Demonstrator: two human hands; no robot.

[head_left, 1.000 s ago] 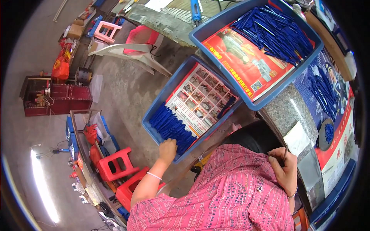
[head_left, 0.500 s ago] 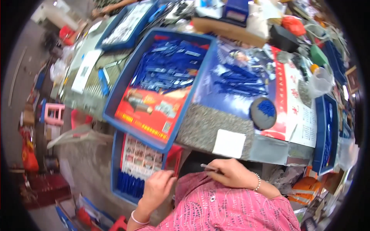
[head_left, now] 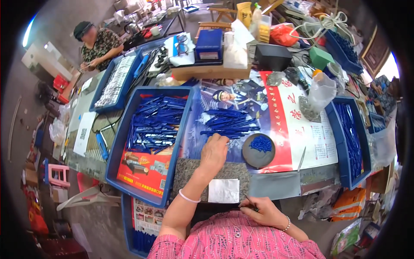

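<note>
Many blue sticks (head_left: 230,122) beside left hand (head_left: 214,152), long axes mostly left-to-right

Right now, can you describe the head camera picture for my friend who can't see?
A person's left hand is at a pile of blue sticks on a cluttered table; the right hand holds a thin thing. Nearby are a blue tray of similar sticks and a gray dish of blue bits.

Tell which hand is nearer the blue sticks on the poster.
Left: the left hand is at the near edge of the blue sticks; the right hand is farther back, by the pink shirt.
</note>
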